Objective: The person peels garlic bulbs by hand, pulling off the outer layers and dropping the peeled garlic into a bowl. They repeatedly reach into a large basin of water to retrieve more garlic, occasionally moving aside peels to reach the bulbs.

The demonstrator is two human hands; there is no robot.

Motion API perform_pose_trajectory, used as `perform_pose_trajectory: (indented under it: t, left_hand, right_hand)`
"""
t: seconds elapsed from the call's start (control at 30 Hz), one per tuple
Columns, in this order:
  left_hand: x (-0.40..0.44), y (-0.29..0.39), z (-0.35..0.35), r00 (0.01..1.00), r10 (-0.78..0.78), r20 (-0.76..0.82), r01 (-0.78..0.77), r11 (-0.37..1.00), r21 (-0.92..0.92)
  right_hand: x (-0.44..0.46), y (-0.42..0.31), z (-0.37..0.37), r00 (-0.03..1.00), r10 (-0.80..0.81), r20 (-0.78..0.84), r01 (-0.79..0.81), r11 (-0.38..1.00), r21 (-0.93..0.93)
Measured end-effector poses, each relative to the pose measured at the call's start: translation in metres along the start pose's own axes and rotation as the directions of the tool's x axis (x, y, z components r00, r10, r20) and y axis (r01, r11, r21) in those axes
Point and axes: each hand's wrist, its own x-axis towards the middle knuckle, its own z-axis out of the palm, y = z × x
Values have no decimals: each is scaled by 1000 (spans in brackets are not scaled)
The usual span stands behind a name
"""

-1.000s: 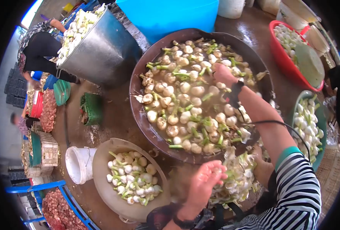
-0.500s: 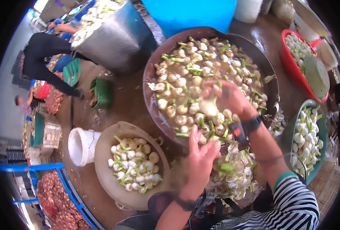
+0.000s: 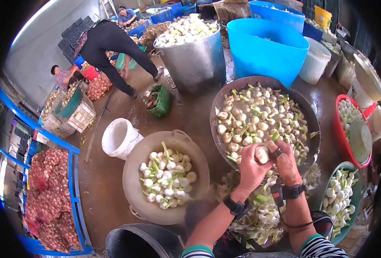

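Observation:
In front of me, my left hand [image 3: 253, 167] is closed around a whitish garlic bulb [image 3: 262, 155] with a green stem end. My right hand [image 3: 287, 165] meets it from the right, its fingers closed on a small dark tool [image 3: 278, 152] whose kind I cannot make out. Both hands are over the near rim of a wide dark basin [image 3: 218, 92], where many garlic bulbs lie in murky water. Below my wrists is a heap of peeled-off garlic leaves and skins [image 3: 259, 219]. To the left, a beige basin [image 3: 132, 189] holds cleaner white bulbs with green stems.
A white bucket [image 3: 121, 139] and green basket [image 3: 159, 101] stand left. A steel pot [image 3: 195, 64] of garlic and a blue tub [image 3: 265, 51] stand behind. Red [image 3: 343, 129] and green tubs [image 3: 354, 202] flank the right. A person [image 3: 111, 43] bends over at back left.
The view has turned and tipped up. My right hand has drawn back from the basin with a bulb. My left hand, open before, now grips the bulb, and both hands meet.

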Motion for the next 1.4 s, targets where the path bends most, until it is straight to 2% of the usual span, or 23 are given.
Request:
perform_pose_trajectory:
  t: [0.07, 0.1, 0.2, 0.23, 0.37, 0.43, 0.47, 0.53, 0.6, 0.7, 0.73, 0.8, 0.83, 0.93, 0.97, 1.07, 1.1, 1.2, 1.27, 1.3, 1.33, 1.37, 1.4]
  left_hand:
    - [3, 10, -5, 990, -126, 66, 138, 963, -232]
    - [2, 17, -9, 981, -174, 84, 189, 951, -245]
    - [4, 13, -18, 901, -279, 333, 419, 759, -499]
    - [3, 10, -20, 870, -302, 390, 487, 646, -587]
    - [2, 10, -28, 731, -408, 546, 682, 408, -608]
    - [2, 9, -27, 742, -426, 518, 671, 455, -586]
    - [4, 9, -25, 745, -432, 509, 667, 480, -569]
    - [-3, 13, -17, 927, -285, 244, 374, 753, -541]
    - [-3, 14, -15, 995, 64, 71, -52, 986, -161]
    - [-5, 13, -16, 979, 137, 152, -119, 986, -118]
    - [-4, 12, -17, 974, -28, 225, 93, 955, -283]
    - [-3, 9, -19, 850, -301, 432, 505, 696, -510]
    - [-3, 7, -19, 805, -366, 467, 588, 601, -542]
    - [-5, 1, -19, 653, -295, 698, 754, 171, -634]
    - [-4, -3, -17, 613, -284, 738, 789, 171, -590]
    - [2, -7, -15, 603, -621, 501, 793, 539, -285]
    - [-3, -17, -3, 860, -433, 269, 505, 794, -337]
    - [-21, -39, 17, 944, -139, 299, 218, 942, -253]
    - [-15, -2, 7, 761, -493, 421, 643, 657, -393]
    - [-11, -10, 3, 710, -586, 391, 696, 501, -515]
    - [-8, -18, 2, 640, -671, 376, 710, 328, -624]
    - [-4, -6, -5, 635, -633, 442, 704, 240, -668]
    - [-5, -26, 1, 696, -631, 343, 642, 332, -691]
  right_hand:
    - [-9, -19, 3, 998, -53, 43, 50, 997, 64]
    - [-13, -26, 5, 995, -84, 50, 82, 995, 54]
    - [-19, -21, 4, 972, -234, 0, 230, 955, -186]
    - [-22, -22, -1, 928, -370, 51, 372, 904, -209]
    - [-35, -27, 6, 955, -286, -77, 248, 913, -324]
    - [-38, -33, 15, 954, -241, -178, 158, 910, -384]
    - [-37, -33, 17, 973, -154, -169, 120, 974, -194]
    - [-35, -29, 17, 994, -1, -109, 22, 980, 199]
    - [-31, -14, 8, 996, 69, -61, -44, 937, 346]
    - [-33, -14, -4, 987, 161, -2, -145, 898, 414]
    - [-35, -13, -9, 992, 121, 44, -129, 914, 385]
    - [-40, -9, -22, 988, 49, 147, -95, 941, 326]
    - [-40, -5, -25, 991, -27, 131, 0, 980, 198]
    - [-42, 10, -13, 1000, 16, 14, -21, 852, 524]
    - [-44, 6, -10, 987, 161, -9, -119, 764, 634]
    - [-41, 6, -9, 984, 165, -65, -96, 803, 589]
    - [-45, 2, -9, 972, 186, -140, -111, 899, 424]
    - [-49, 33, -19, 987, 20, -158, 0, 992, 126]
    - [-61, 28, -3, 998, 28, -64, -12, 970, 243]
    - [-65, 30, 1, 982, -182, -49, 176, 977, -120]
    - [-64, 35, 3, 987, -149, -67, 143, 986, -84]
    - [-62, 39, 5, 990, -115, -85, 111, 993, -46]
    - [-58, 52, 1, 995, 28, -100, -11, 987, 163]
